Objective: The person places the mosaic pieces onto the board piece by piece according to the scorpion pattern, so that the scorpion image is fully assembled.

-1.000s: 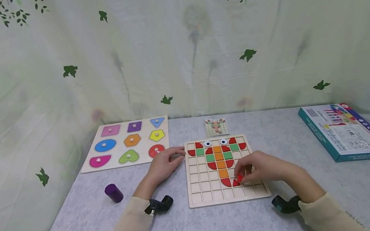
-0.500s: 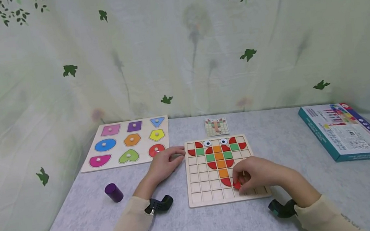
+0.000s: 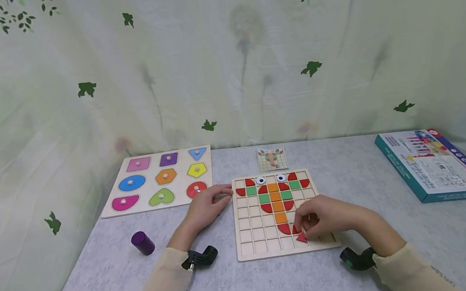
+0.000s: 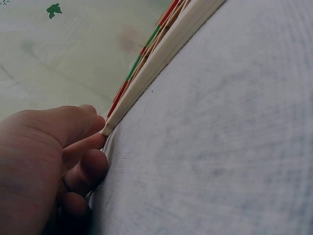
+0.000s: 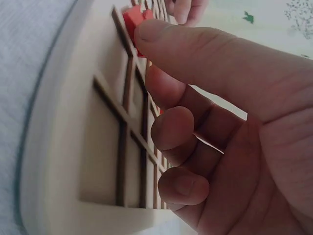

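Note:
A wooden grid board [image 3: 254, 248] lies on the table, with red, green and orange pieces and two eye pieces set in its cells. My right hand [image 3: 326, 214] is over its lower right part, pinching a red triangle piece [image 3: 301, 238] between thumb and index finger. In the right wrist view the red triangle piece [image 5: 132, 22] shows by the thumb tip, close to the grid ridges. Just behind it lies another red triangle [image 3: 295, 229], partly covered by the fingers. My left hand [image 3: 206, 208] rests at the board's left edge, its fingertips touching the wooden side [image 4: 146, 81].
A small pattern card [image 3: 272, 159] lies behind the board. To the left is a knobbed shape puzzle [image 3: 182, 181], with a purple cylinder [image 3: 142, 243] in front of it. A flat teal-edged box [image 3: 438, 166] lies at the right.
My right hand has shifted slightly left, and the red triangle piece in its pinch has come nearer the board's front edge. The left hand has stayed still.

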`<state>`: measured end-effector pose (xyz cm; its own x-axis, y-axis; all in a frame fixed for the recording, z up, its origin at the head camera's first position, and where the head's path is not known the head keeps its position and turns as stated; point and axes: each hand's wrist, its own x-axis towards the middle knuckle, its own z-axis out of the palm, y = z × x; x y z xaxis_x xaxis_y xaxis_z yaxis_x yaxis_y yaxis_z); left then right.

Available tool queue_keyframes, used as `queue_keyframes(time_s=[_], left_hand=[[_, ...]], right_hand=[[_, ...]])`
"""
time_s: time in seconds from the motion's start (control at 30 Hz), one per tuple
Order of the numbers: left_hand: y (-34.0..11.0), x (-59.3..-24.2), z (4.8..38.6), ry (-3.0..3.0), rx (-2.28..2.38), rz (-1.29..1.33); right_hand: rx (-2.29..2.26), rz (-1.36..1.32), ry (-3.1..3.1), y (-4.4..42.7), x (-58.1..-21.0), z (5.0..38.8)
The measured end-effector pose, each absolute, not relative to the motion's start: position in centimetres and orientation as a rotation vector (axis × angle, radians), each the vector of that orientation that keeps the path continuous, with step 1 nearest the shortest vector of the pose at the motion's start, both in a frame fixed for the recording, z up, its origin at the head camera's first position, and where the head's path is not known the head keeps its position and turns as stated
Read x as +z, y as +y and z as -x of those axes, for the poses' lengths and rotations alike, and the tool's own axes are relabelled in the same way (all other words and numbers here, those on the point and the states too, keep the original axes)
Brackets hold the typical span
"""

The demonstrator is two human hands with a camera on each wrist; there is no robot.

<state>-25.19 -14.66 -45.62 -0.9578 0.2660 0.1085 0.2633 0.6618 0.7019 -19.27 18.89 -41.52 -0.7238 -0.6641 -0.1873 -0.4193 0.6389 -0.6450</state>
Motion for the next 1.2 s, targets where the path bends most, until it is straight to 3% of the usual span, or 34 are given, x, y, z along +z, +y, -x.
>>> queue_keyframes(time_s=[1.2], left_hand=[[-14.66, -45.81, 25.39, 2.846, 1.217, -0.46]], right_hand=[[-0.811, 0.819, 2.461, 18.35, -41.85, 19.02]])
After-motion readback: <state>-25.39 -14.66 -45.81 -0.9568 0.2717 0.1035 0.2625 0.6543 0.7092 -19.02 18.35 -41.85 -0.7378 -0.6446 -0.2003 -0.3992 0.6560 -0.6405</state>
